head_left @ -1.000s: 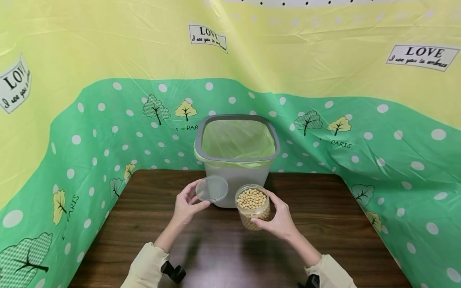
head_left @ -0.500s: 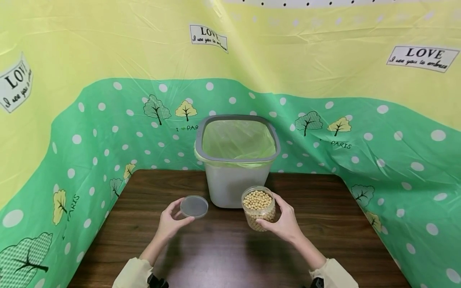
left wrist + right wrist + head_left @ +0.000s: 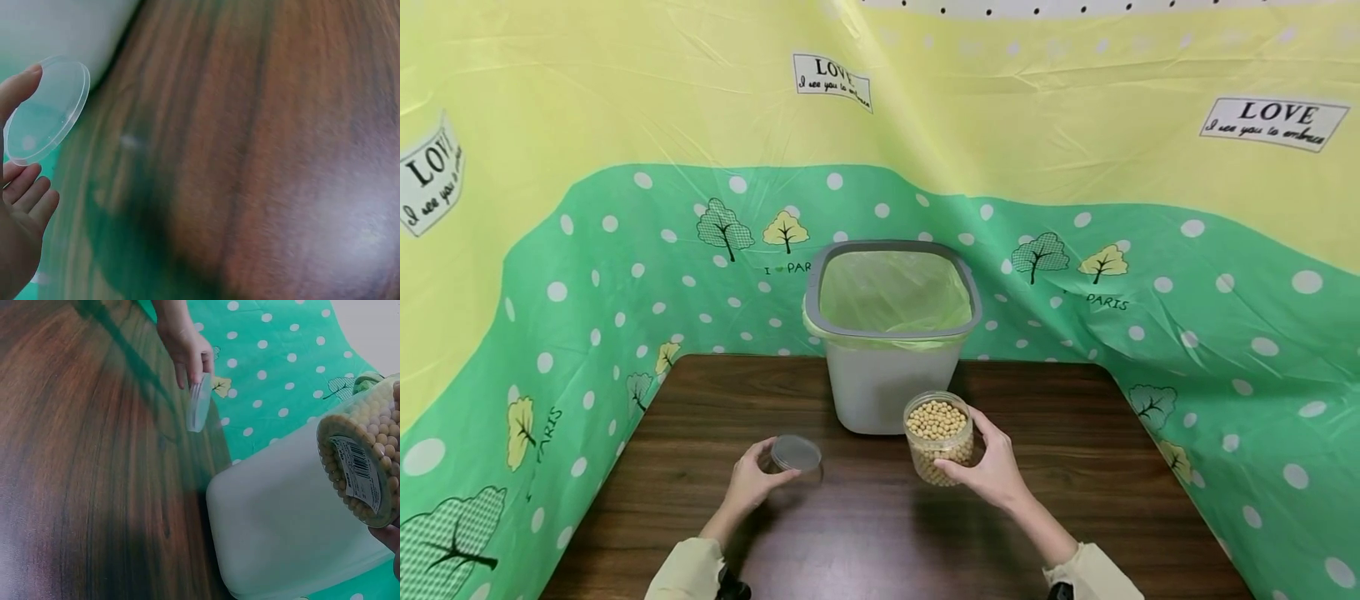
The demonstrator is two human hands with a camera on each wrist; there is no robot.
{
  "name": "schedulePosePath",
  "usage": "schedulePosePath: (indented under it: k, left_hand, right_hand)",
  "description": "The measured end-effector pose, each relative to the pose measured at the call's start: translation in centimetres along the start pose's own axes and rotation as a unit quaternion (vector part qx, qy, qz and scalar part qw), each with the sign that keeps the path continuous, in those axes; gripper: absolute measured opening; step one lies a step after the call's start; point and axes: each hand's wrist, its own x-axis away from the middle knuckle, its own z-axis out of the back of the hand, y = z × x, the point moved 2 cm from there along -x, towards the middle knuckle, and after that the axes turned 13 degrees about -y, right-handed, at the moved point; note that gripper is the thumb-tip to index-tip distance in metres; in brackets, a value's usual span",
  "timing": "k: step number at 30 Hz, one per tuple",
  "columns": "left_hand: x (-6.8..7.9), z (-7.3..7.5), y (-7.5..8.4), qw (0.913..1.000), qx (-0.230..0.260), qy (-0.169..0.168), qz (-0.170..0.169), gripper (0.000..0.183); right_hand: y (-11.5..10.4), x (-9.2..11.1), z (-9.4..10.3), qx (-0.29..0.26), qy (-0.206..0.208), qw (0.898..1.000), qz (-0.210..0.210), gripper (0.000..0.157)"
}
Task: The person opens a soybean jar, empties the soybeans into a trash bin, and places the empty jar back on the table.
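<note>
My left hand (image 3: pixel 756 481) pinches a round clear plastic lid (image 3: pixel 796 453) by its edge, low above the left part of the table. In the left wrist view the thumb lies on the rim of the lid (image 3: pixel 50 112) and other fingertips are below it. To the right, my right hand (image 3: pixel 994 468) grips a clear jar (image 3: pixel 938 437) of round beige beans, nearly full and without a lid on it. It is held up off the table. A barcode label (image 3: pixel 358 475) shows on the jar's bottom in the right wrist view.
Behind the hands a grey bin (image 3: pixel 891 383) stands on the dark wooden table (image 3: pixel 865 533), lined with a pale green bag (image 3: pixel 895 292). A green and yellow patterned cloth (image 3: pixel 760 321) hangs around the table's back and sides.
My left hand has moved left, down and toward me with the lid, away from the jar and the bin front. The right hand with the jar has shifted slightly right.
</note>
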Motion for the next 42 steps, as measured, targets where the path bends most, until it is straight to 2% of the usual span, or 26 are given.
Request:
schedulePosePath:
  k: [3, 5, 8, 11, 17, 24, 29, 36, 42]
  left_hand:
    - [0.0, -0.4, -0.8, 0.9995, -0.030, -0.003, -0.004, 0.077]
    - [0.0, -0.6, -1.1, 0.9974, -0.069, -0.007, -0.016, 0.077]
    - [0.1, -0.8, -1.5, 0.9901, -0.132, -0.009, -0.045, 0.076]
    - [0.3, -0.8, -1.8, 0.9829, -0.172, -0.009, -0.064, 0.076]
    - [0.4, -0.7, -2.2, 0.9774, -0.198, -0.014, -0.073, 0.076]
    - [0.5, -0.5, -2.7, 0.9725, -0.226, -0.025, -0.049, 0.075]
    - [0.5, -0.4, -3.0, 0.9664, -0.252, -0.020, -0.047, 0.075]
    - [0.5, -0.5, -2.9, 0.9647, -0.259, -0.030, -0.036, 0.084]
    - [0.4, -0.3, -2.9, 0.9657, -0.253, -0.042, -0.040, 0.089]
  right_hand:
    - [0.0, 0.1, -0.1, -0.003, 0.001, 1.000, -0.006, 0.068]
    - [0.0, 0.1, -0.1, -0.006, 0.001, 1.000, -0.007, 0.068]
    - [0.1, 0.1, -0.1, -0.008, 0.001, 1.000, -0.008, 0.068]
    - [0.1, 0.2, -0.1, -0.007, 0.001, 1.000, -0.008, 0.069]
    - [0.2, 0.2, -0.1, -0.017, -0.002, 1.000, -0.004, 0.069]
    - [0.4, 0.3, -0.2, -0.022, -0.002, 1.000, -0.001, 0.070]
    - [0.5, 0.4, -0.2, -0.027, -0.001, 1.000, 0.003, 0.070]
    - [0.7, 0.4, -0.4, -0.032, -0.009, 0.999, 0.009, 0.070]
    - [0.7, 0.4, -0.3, -0.029, -0.011, 0.999, 0.010, 0.070]
